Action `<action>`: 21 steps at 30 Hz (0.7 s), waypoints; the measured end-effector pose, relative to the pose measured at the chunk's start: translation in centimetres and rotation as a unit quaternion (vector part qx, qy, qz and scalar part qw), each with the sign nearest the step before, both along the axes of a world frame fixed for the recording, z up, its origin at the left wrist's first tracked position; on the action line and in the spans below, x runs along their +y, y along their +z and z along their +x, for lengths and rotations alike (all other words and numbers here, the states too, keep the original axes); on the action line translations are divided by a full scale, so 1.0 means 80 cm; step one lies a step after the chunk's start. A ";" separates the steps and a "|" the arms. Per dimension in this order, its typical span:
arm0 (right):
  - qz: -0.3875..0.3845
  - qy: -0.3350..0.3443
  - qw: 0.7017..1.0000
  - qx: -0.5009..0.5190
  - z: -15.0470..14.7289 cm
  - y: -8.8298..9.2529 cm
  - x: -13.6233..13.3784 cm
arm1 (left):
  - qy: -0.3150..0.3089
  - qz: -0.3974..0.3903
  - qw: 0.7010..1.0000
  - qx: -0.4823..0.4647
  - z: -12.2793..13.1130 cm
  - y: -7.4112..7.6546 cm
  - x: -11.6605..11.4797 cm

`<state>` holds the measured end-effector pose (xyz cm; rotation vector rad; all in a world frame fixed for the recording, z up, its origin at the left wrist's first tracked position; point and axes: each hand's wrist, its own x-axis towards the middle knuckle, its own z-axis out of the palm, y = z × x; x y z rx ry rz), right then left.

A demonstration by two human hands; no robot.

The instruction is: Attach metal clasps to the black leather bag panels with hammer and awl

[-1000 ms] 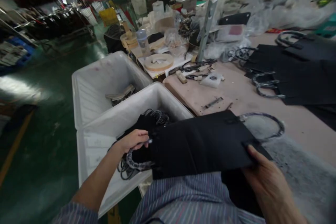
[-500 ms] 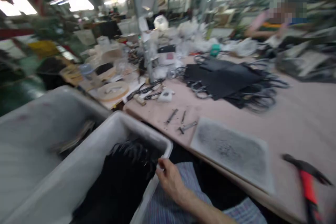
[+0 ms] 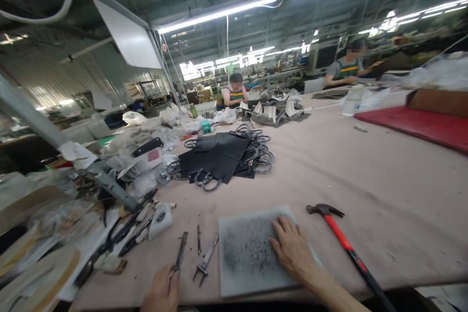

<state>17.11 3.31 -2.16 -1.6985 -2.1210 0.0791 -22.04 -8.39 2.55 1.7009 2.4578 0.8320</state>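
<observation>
My right hand [image 3: 290,248] lies flat with fingers spread on a pale rectangular pad [image 3: 241,273] covered in dark specks. My left hand [image 3: 161,292], blurred at the table's front edge, has its fingertips at the lower end of a slim metal tool [image 3: 182,249]; whether they grip it is unclear. Between the hands are a thin metal punch-like rod [image 3: 199,240] and a forked metal tool [image 3: 207,259]. A claw hammer [image 3: 341,234] with a red and black handle lies to the right of the pad.
Black flat pieces with looped handles [image 3: 219,153] are piled mid-table. Long dark tools [image 3: 127,229] and plastic wrapping [image 3: 146,161] crowd the left, beside a slanted metal post [image 3: 109,183]. A red board [image 3: 420,124] lies at far right. Two people [image 3: 236,95] sit beyond.
The view has swung right and up, from the white bins at the left to the table. A hand was at a bin's rim; now my right hand is on the pad and my left by the tools.
</observation>
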 end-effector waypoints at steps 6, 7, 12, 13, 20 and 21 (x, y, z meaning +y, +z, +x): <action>0.037 -0.008 0.999 0.007 0.015 -0.027 -0.001 | -0.151 -0.086 0.979 0.103 0.076 0.028 0.245; 0.039 -0.009 0.999 0.010 0.013 -0.026 -0.002 | -0.153 -0.115 0.974 0.124 0.087 0.033 0.275; 0.036 -0.008 0.999 0.018 0.012 -0.021 -0.002 | -0.148 -0.185 0.957 0.167 0.116 0.021 0.353; 0.035 -0.006 0.999 0.021 0.013 -0.021 -0.002 | -0.145 -0.191 0.955 0.172 0.118 0.015 0.358; 0.037 -0.013 0.999 0.019 0.012 -0.029 0.000 | -0.168 -0.191 0.945 0.204 0.120 0.008 0.367; 0.037 -0.015 0.999 0.018 0.012 -0.029 0.000 | -0.176 -0.190 0.944 0.202 0.123 0.012 0.366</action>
